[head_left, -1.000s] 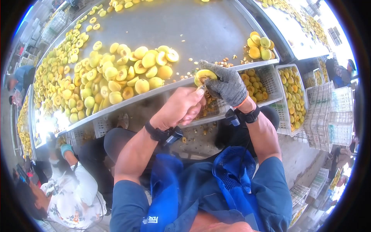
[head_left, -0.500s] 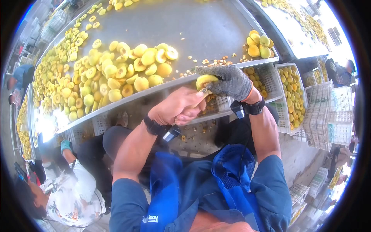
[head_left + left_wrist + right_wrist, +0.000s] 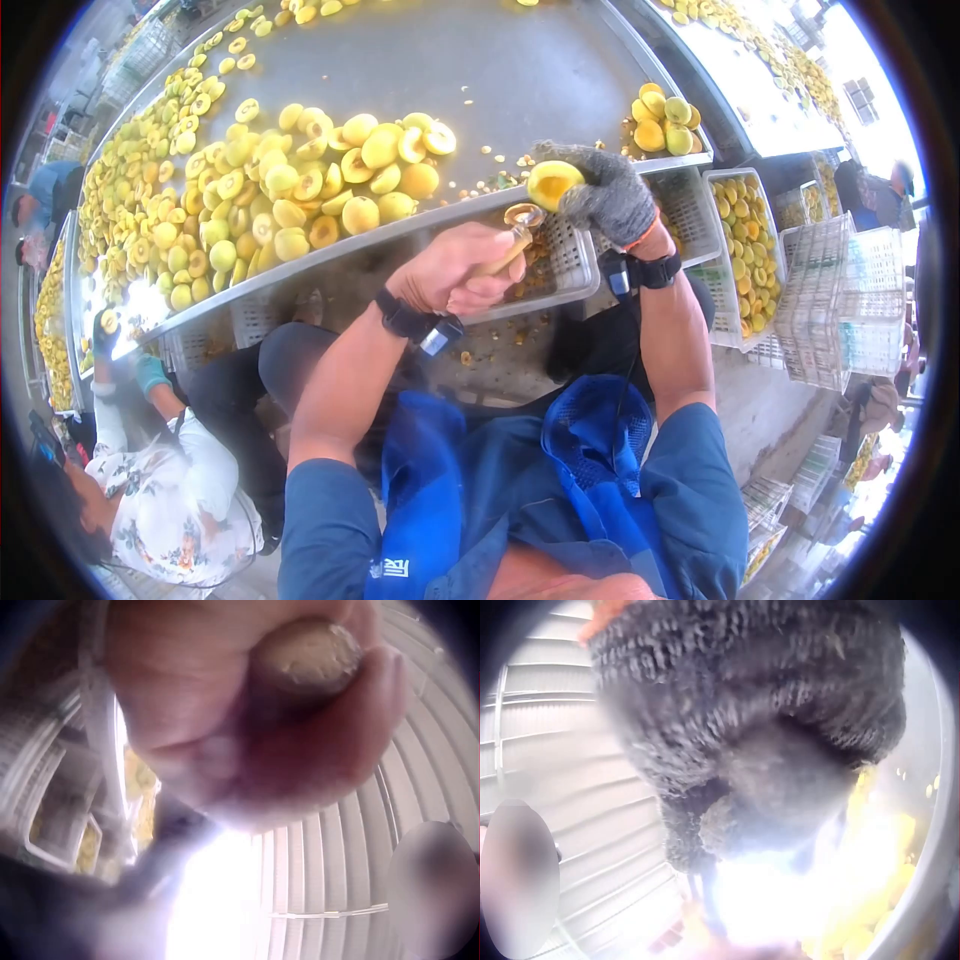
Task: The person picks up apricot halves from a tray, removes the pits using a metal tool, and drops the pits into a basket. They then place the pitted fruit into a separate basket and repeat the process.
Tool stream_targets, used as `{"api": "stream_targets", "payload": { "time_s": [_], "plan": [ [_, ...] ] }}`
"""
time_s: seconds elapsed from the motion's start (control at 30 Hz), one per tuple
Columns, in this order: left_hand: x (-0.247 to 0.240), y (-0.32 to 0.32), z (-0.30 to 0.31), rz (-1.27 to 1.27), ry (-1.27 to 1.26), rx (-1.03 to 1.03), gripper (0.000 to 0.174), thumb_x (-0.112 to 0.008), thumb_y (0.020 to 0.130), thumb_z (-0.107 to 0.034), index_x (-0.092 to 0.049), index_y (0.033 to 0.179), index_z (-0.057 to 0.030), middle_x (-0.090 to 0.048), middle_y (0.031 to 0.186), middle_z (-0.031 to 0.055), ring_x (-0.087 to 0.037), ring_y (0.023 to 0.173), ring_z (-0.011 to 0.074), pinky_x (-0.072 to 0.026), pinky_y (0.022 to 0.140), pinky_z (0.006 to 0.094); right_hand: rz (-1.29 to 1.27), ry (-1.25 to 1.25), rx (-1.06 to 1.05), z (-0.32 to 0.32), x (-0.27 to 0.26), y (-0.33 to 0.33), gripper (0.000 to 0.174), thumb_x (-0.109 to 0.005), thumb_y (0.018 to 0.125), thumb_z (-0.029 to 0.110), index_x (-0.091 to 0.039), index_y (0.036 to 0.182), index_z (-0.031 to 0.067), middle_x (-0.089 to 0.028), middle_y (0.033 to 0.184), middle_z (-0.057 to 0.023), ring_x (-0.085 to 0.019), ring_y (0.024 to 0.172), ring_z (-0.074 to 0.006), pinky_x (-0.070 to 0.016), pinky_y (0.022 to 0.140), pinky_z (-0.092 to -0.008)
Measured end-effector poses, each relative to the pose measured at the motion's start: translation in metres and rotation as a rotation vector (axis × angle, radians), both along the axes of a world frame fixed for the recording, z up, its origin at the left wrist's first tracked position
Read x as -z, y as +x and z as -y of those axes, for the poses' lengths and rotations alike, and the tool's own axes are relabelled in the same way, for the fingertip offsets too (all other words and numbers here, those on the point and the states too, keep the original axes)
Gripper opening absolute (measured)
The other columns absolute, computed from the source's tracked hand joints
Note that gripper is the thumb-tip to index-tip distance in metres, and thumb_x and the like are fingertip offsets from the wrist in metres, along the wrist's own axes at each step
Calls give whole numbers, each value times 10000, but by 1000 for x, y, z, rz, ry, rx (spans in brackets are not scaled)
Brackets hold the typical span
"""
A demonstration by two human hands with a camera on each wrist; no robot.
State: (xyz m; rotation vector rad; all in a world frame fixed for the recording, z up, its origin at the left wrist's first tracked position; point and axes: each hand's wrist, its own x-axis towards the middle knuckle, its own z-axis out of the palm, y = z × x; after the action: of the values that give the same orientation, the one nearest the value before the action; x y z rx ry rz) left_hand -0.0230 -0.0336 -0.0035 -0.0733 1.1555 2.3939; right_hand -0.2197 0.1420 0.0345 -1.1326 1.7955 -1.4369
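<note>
My bare left hand (image 3: 452, 268) grips the wooden handle of a pitting spoon (image 3: 505, 256), its metal end pointing up toward the table. A brownish piece of pit (image 3: 522, 214) sits at that end. In the left wrist view the round butt of the handle (image 3: 313, 658) shows within the curled fingers. My right hand (image 3: 612, 195), in a grey knit glove, holds a yellow peach half (image 3: 553, 184) with its smooth hollow facing up, just beyond the spoon. The right wrist view shows the glove (image 3: 757, 697) from close by, with the peach half hidden.
Many peach halves (image 3: 290, 200) lie heaped along the left of the metal table (image 3: 470, 70). Pits (image 3: 500, 180) are scattered near its edge, and a small pile of peaches (image 3: 664, 118) sits right. White crates (image 3: 575, 275) stand below. Another person (image 3: 180, 480) sits at left.
The spoon has come out of the peach half and down from it, with a pit piece at its end. The peach half has turned its hollow upward and moved slightly right.
</note>
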Motion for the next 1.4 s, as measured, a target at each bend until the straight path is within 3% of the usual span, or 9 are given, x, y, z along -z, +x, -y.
{"api": "stream_targets", "payload": {
  "time_s": [0.07,0.17,0.2,0.43,0.67,0.8,1.07,1.27,1.4],
  "plan": [
    [0,-10,3,-12,-733,17,433,-498,1080,-365,-646,942,18,-539,598,44,-518,430,159,-431,396,313,43,154,137,-11,-8,-11,394,-791,888,143,-716,1266,59,-764,1032,-49,-659,906,-95,-550,819,-269],
    [40,-1,-11,-469,-1871,-157,462,-511,1056,-379,-662,929,38,-649,668,175,-686,638,355,-554,592,467,-270,258,230,-31,-4,-36,430,-760,899,155,-691,1316,76,-765,1024,-81,-682,898,-163,-548,805,-300],
    [49,-4,-10,-318,-1710,-74,482,-533,1027,-422,-666,941,33,-681,755,250,-686,827,475,-545,755,555,-410,337,254,-42,-2,-46,470,-763,893,187,-672,1340,72,-766,1034,-100,-701,892,-202,-553,799,-325],
    [17,-1,-18,-187,-1505,-499,468,-609,991,-439,-653,885,15,-667,762,277,-670,764,464,-529,683,536,-986,905,509,-97,19,-89,506,-781,862,297,-688,1300,62,-709,1224,-214,-695,1089,-368,-548,930,-396],
    [1,6,-24,-209,-1499,-530,448,-602,995,-422,-644,912,17,-657,719,265,-659,713,465,-521,650,539,-556,377,255,40,28,-37,353,-736,910,202,-728,1239,75,-745,1109,-144,-715,997,-292,-547,911,-351],
    [-5,15,-14,-223,-1501,-693,413,-635,982,-388,-623,854,5,-637,680,243,-645,684,442,-501,630,534,-838,276,-50,158,58,-22,496,-743,882,270,-663,1332,77,-726,1164,-188,-693,1076,-341,-536,944,-405],
    [-21,26,5,-203,-1401,-829,415,-653,979,-349,-603,817,30,-619,689,260,-622,669,455,-487,624,517,-734,524,-130,215,72,-15,581,-807,809,267,-659,1336,74,-749,1139,-158,-705,1046,-322,-541,936,-404],
    [-20,19,34,-113,-814,-1079,321,-663,992,-271,-618,865,20,-594,607,74,-561,469,177,-442,459,335,-150,384,-60,175,35,-6,387,-775,858,170,-706,1213,31,-761,935,-94,-715,770,-179,-564,705,-317],
    [-21,16,37,-75,-758,-1085,268,-651,997,-235,-598,935,21,-554,637,13,-506,485,90,-401,445,277,-22,196,-20,132,5,31,340,-742,903,80,-698,1232,5,-746,930,-68,-682,694,-109,-550,635,-261]
  ]
}}
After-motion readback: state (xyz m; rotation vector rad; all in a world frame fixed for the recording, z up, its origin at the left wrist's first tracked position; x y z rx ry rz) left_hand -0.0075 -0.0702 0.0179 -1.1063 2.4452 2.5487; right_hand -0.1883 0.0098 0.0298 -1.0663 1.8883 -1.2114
